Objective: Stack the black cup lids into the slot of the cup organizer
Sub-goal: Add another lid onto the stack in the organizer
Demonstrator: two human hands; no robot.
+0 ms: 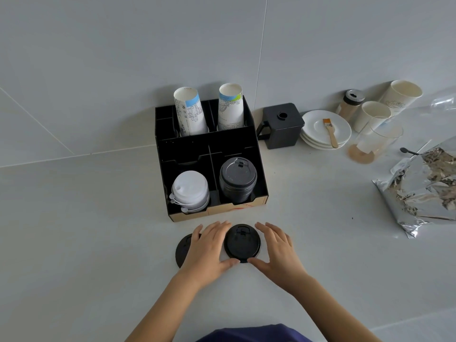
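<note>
A black cup lid [242, 243] lies flat on the counter in front of the organizer. My left hand [208, 246] and my right hand [277, 248] cup it from either side, thumbs touching its near edge. A second black lid [182, 250] lies to the left, partly hidden under my left hand. The black cup organizer [212, 154] stands behind. Its front right slot holds a stack of black lids [238, 180]; its front left slot holds white lids [190, 191].
Two stacks of paper cups [190, 111] stand in the organizer's back slots. To the right are a black square box [282, 125], white saucers [327, 129] with a brush, paper cups [402, 95], a clear glass [377, 139] and a foil bag [424, 186].
</note>
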